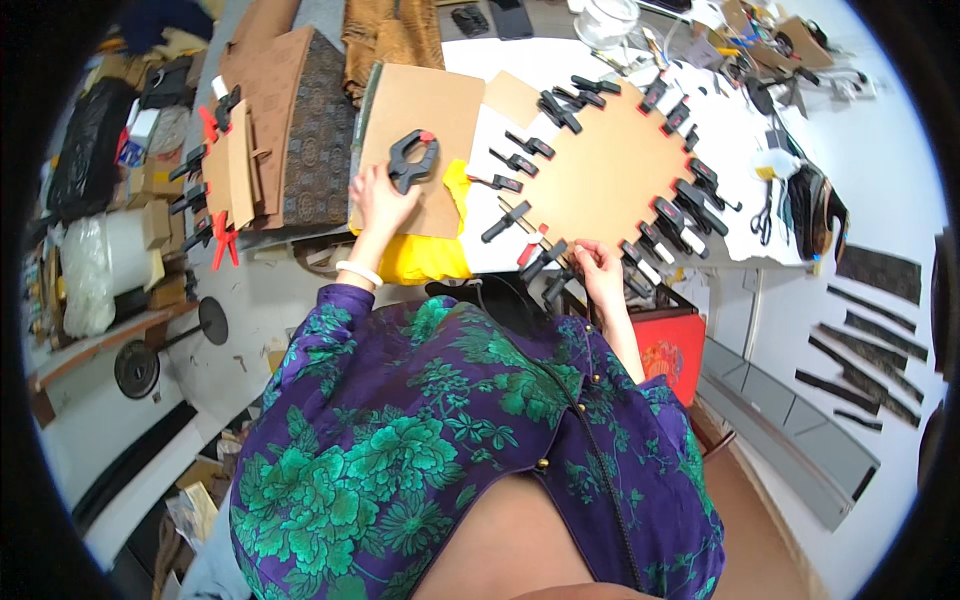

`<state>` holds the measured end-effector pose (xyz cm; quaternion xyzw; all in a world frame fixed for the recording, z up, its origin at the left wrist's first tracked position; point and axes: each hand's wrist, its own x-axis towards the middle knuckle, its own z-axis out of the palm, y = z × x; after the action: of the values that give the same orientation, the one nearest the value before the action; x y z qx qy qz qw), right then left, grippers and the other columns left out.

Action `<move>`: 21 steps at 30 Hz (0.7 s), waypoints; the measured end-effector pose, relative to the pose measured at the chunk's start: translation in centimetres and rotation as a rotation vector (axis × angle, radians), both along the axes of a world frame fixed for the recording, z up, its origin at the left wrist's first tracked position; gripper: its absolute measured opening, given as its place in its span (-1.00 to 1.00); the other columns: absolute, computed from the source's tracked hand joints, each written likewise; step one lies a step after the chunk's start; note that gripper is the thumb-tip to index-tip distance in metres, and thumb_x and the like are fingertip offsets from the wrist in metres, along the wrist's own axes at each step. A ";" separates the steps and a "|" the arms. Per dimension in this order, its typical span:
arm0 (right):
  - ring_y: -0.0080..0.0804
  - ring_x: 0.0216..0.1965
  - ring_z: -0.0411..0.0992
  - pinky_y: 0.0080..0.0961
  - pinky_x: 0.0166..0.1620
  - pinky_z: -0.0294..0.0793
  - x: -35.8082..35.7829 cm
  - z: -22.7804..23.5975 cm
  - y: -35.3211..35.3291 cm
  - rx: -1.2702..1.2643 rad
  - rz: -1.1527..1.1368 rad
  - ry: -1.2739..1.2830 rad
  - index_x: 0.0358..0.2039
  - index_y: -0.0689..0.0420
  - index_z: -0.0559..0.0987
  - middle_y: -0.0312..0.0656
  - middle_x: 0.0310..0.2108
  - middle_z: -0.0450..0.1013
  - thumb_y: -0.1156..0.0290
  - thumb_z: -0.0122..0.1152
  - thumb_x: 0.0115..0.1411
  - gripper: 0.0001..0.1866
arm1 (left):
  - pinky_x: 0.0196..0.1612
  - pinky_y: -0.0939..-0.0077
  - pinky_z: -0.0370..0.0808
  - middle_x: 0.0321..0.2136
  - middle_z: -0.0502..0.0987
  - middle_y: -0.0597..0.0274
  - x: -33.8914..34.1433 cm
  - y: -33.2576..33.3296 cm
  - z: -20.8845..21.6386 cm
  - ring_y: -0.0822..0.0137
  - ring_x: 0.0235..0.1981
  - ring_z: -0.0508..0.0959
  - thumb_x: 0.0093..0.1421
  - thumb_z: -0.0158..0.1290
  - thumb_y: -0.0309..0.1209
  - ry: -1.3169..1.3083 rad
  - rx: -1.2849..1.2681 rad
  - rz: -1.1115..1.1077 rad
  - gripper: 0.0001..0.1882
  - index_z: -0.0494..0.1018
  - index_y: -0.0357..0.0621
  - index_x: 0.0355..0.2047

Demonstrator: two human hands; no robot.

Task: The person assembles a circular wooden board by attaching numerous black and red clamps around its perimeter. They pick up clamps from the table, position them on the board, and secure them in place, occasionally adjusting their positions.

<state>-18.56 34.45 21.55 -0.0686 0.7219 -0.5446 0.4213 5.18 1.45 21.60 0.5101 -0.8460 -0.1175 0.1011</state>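
Observation:
My left hand [385, 205] is closed round the handle end of a black spring clamp [427, 165] with a red pad at its jaw. Beneath the clamp lies a flat brown board [440, 100]. At the table's front edge, my right hand [602, 275] pinches the near edge of a second brown board [600, 150]. Black clamps with red pads, such as this clamp [700, 205], grip that board all round its rim. One more clamp [543, 260] sits just left of my right fingers. What lies under those fingertips is partly hidden.
Left of the boards stands a large brown and dark patterned case [320, 130], beside a small panel [232, 170] held by black and red clamps. Yellow cloth [425, 258] hangs over the front edge. A red box [670, 350] stands below the table. Scissors [763, 222] lie at the right.

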 end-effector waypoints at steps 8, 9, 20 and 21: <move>-0.54 -0.17 0.52 -0.58 -0.03 0.49 1.1 2.5 -6.2 -0.165 0.290 -0.083 -0.01 0.27 0.53 -0.19 -0.20 0.59 0.39 0.15 0.37 -0.74 | -0.23 0.53 0.49 -0.38 0.56 0.32 -5.2 5.1 4.6 0.43 -0.37 0.51 0.05 0.21 -0.29 0.780 1.093 0.059 -0.48 0.46 -0.26 0.02; -0.53 -0.17 0.52 -0.58 -0.04 0.50 1.3 3.0 -7.3 -0.169 0.328 -0.077 0.00 0.27 0.52 -0.20 -0.21 0.59 0.39 0.15 0.38 -0.73 | -0.06 0.36 0.45 -0.28 0.55 0.18 -5.1 5.1 4.9 0.29 -0.21 0.53 -0.01 0.27 -0.23 0.558 0.793 -0.002 -0.39 0.44 -0.23 0.05; -0.64 -0.29 0.49 -0.67 -0.19 0.46 10.5 12.0 -18.7 -0.220 0.512 0.129 -0.11 0.30 0.56 -0.28 -0.32 0.56 0.39 0.20 0.34 -0.77 | 0.24 0.02 0.28 0.02 0.37 -0.12 1.2 -1.8 6.9 -0.11 0.17 0.31 0.07 0.25 -0.31 0.541 0.050 -0.013 -0.47 0.42 -0.23 0.04; -0.61 -0.26 0.51 -0.63 -0.15 0.48 11.9 13.6 -21.1 -0.255 0.522 0.146 -0.10 0.31 0.56 -0.25 -0.31 0.57 0.39 0.19 0.35 -0.76 | 0.07 0.18 0.44 -0.08 0.46 -0.06 2.5 -1.0 8.3 -0.08 0.01 0.46 0.14 0.22 -0.37 0.784 0.045 -0.075 -0.61 0.46 -0.25 -0.05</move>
<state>-6.68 13.35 35.11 -0.3433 0.6340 -0.4979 0.4820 7.67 0.49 29.93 0.3973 -0.7584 -0.3255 0.4013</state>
